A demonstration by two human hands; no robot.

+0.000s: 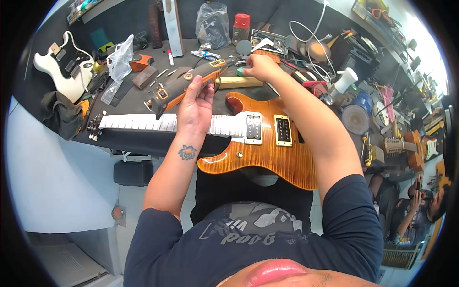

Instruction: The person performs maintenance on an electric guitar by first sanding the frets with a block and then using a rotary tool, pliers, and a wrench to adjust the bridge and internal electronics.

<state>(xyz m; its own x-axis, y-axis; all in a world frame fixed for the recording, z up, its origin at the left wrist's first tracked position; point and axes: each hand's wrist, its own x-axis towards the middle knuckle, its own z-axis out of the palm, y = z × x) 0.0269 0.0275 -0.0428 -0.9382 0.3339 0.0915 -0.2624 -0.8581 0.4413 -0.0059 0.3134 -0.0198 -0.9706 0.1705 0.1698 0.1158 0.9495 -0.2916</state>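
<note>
My left hand [196, 101] is wrapped round an orange and black rotary tool [176, 91], holding it above the guitar neck. The tool's narrow end points away to the right. My right hand [262, 68] reaches to the far side of the bench, its fingers curled down by a small green item [240, 71]. What those fingers hold, if anything, is hidden. Below both arms lies an amber flame-top electric guitar [224, 160]; pale tape covers its fretboard [143, 122]. My right forearm hides part of the body.
A wooden-handled tool [239, 82] lies just beyond the guitar. Farther back stand a plastic-wrapped container [213, 26] and a red-capped container [242, 28]. A white guitar [64, 64] rests at the left. Tools and a white cable [313, 36] crowd the right. Another person [416, 215] sits at the far right.
</note>
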